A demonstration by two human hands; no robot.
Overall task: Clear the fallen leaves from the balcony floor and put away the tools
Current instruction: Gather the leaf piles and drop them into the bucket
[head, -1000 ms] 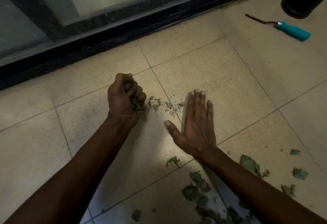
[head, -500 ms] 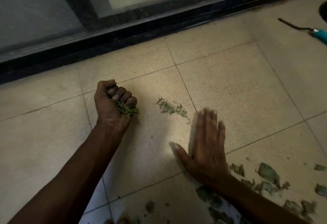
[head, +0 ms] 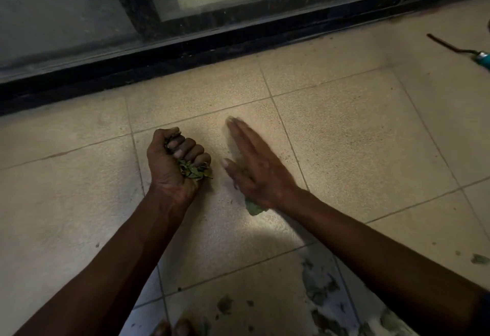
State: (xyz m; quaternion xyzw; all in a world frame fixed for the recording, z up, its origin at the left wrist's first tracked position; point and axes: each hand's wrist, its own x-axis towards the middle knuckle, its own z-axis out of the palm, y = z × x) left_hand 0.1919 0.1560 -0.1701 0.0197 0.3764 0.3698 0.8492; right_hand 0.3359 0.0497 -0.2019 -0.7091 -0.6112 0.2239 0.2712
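Logging, operator: I see the left hand (head: 177, 160) clenched round a wad of small crumpled green leaves (head: 192, 172), just above the beige speckled floor tiles (head: 344, 136). Right hand (head: 254, 166) is flat, fingers straight and blurred, palm down on the tile. One larger pale green leaf (head: 253, 208) pokes out beneath its heel.

Observer: What remains?

Operator: Loose torn green leaf scraps (head: 320, 285) lie at my lower right edge, well apart from both hands. Teal-handled hand tool with a bent dark metal shaft (head: 461, 50) lies on the floor at far right, near the black door track (head: 185, 49), untouched.

Observer: Risks?

Operator: My judgement: the fist looks full, so loosening it to take more could spill crumbs. A fast flat sweep could scatter light fragments into the track groove, where they would be hard to retrieve.
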